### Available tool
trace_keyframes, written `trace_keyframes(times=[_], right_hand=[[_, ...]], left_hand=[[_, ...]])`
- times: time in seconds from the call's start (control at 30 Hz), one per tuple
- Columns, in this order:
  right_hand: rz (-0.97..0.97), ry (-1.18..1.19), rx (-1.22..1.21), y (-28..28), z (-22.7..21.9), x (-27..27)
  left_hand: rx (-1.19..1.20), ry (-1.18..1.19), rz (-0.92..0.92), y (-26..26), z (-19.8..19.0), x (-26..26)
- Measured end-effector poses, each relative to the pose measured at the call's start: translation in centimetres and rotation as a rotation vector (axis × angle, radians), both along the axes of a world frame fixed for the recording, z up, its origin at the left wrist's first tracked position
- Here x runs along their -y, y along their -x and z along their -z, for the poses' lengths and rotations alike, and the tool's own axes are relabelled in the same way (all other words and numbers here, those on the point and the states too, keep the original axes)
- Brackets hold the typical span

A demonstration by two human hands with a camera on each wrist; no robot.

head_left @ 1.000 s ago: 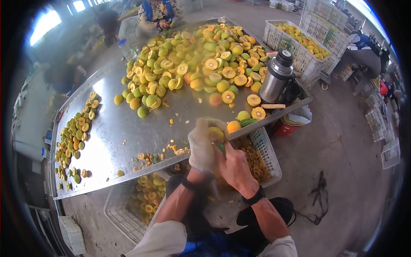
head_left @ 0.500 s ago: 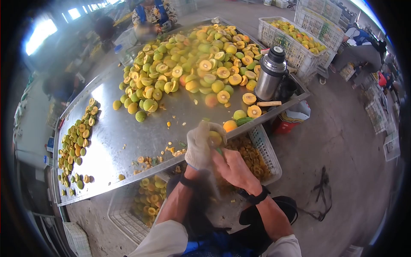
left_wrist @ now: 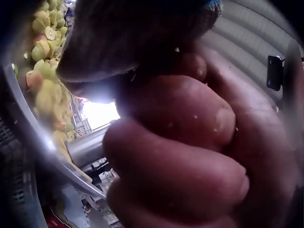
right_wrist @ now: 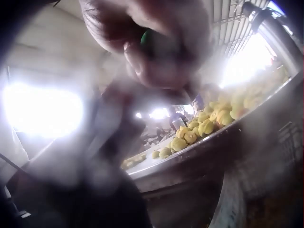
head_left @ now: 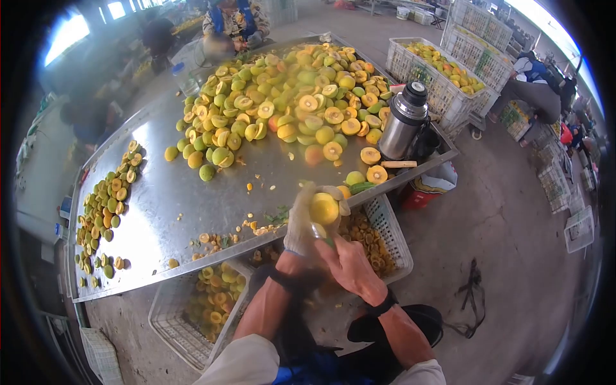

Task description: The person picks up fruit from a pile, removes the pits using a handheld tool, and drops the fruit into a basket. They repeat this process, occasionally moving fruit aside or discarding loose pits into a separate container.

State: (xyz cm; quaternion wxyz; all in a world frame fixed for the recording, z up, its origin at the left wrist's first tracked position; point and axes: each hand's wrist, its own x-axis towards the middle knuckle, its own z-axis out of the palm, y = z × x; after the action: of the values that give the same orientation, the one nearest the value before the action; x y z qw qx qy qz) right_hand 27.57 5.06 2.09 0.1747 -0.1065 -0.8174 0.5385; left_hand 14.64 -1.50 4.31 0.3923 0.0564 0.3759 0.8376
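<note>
My gloved left hand [head_left: 299,224] holds a halved yellow fruit [head_left: 324,209], its hollow cut face up, over the table's near edge. Close against it, my bare right hand [head_left: 351,264] grips a tool with a green handle [head_left: 330,242]; a bit of metal shows at the fruit's lower side. In the left wrist view the curled fingers of the right hand [left_wrist: 175,156] fill the middle, below the dark glove [left_wrist: 133,42]. The right wrist view shows the right hand [right_wrist: 156,42] curled round something green [right_wrist: 144,38]. The tool's tip cannot be made out.
A heap of cut fruit [head_left: 256,96] covers the back of the metal table [head_left: 212,205]; a smaller row [head_left: 106,212] lies left. A steel flask [head_left: 404,122] stands at the right corner. Crates [head_left: 401,256] [head_left: 192,340] sit below the near edge. Another person [head_left: 234,25] is across the table.
The fruit in my left hand now shows its open yellow face upward, where the glove covered more of it before. My right hand remains close beside it. The whole view has shifted slightly.
</note>
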Motion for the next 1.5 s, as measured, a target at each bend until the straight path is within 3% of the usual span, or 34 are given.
trace_keyframes(times=[0.07,0.13,0.2,0.23,0.3,0.37,0.4,0.47,0.57,0.67,0.77,0.83,0.9,0.97,1.1,1.23,1.33,1.43,1.5], right_hand=[[0.016,-0.048,-0.009,-0.6,-0.4,-0.1],[0.048,-0.191,-0.034,-1.4,-0.9,-0.8],[0.126,-0.344,-0.114,-1.6,-1.1,-1.5],[0.127,-0.387,-0.123,-1.4,-1.1,-2.0],[0.100,-0.495,-0.086,-0.9,-0.9,-2.3],[0.047,-0.656,0.002,-0.3,-0.7,-2.9],[0.039,-0.687,0.102,-0.4,-0.3,-3.3],[0.035,-0.751,0.308,-0.8,0.6,-3.7],[0.093,-0.602,0.241,-0.6,0.6,-4.0],[0.105,-0.569,0.230,-0.6,1.5,-4.7],[0.101,-0.579,0.236,-0.2,1.6,-4.5],[0.092,-0.604,0.236,0.2,1.4,-4.2],[0.089,-0.621,0.238,0.5,1.1,-3.9],[0.089,-0.632,0.249,0.7,0.9,-3.6],[0.101,-0.709,0.236,0.4,1.1,-3.2],[0.098,-0.711,0.163,0.5,0.9,-2.8],[0.094,-0.681,0.134,0.7,0.4,-2.1],[0.093,-0.665,0.091,1.3,0.3,-1.5],[0.081,-0.618,0.078,1.6,-0.1,-0.8]], left_hand=[[-0.317,0.077,-0.181,-0.8,-1.0,0.1],[-0.473,0.135,-0.260,-0.5,-1.3,0.8],[-0.474,0.192,-0.262,1.0,-1.7,3.5],[-0.727,0.352,-0.276,1.4,-3.1,5.8],[-1.384,0.619,-0.502,2.4,-3.9,10.9],[-1.223,0.691,-0.432,1.8,-4.6,16.1],[-0.741,0.606,-0.264,1.0,-5.1,18.9],[-0.823,0.849,-0.073,1.4,-5.7,23.3],[-0.928,1.320,0.133,2.9,-1.7,29.8],[-1.344,1.590,0.268,4.2,-0.3,31.9],[-1.140,1.569,-0.091,7.3,-0.3,29.3],[-1.109,1.374,-0.205,11.4,1.4,27.4],[-1.118,1.367,-0.365,16.1,3.0,24.0],[-1.344,1.373,-0.504,21.8,5.8,21.0],[-1.368,1.557,-0.455,29.9,8.0,14.9],[-1.467,1.550,-0.390,32.4,10.5,12.9],[-1.312,1.363,-0.157,32.3,10.4,13.5],[-0.886,1.103,-0.048,28.4,10.2,13.2],[-0.767,0.761,-0.055,24.9,10.5,14.1]])
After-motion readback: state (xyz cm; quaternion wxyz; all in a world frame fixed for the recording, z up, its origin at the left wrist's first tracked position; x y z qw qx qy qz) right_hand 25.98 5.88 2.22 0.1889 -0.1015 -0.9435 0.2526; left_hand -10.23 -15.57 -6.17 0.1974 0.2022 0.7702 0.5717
